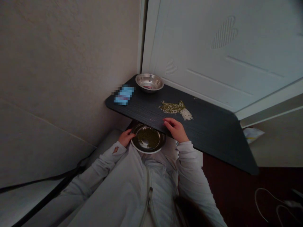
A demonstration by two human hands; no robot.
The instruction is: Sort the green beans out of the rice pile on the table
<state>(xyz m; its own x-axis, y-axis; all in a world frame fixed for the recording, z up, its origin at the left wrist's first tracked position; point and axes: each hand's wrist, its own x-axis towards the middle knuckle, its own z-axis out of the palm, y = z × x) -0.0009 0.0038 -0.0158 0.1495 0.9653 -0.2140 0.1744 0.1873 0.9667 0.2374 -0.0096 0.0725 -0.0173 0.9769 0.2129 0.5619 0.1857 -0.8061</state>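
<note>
A steel bowl (148, 151) rests on my lap, partly under the table's near edge, with small green beans (149, 137) in it. My left hand (126, 137) grips its left rim, thumb over the edge. My right hand (174, 127) is at the table's near edge, fingers bent together; whatever is between the fingertips is too small to make out. A few tiny pinkish bits (154, 119) lie left of those fingertips. Beyond the hand, a pile of green beans mixed with white grains (172, 107) touches a smaller pile of white grains (186, 114).
The dark folding-style table (213, 135) stands against a white door (189, 41) and a beige wall (71, 63). A second steel bowl (149, 82) sits at its back left, beside a blurred light-blue rectangle (124, 95). White cables (267, 192) lie on the dark red floor.
</note>
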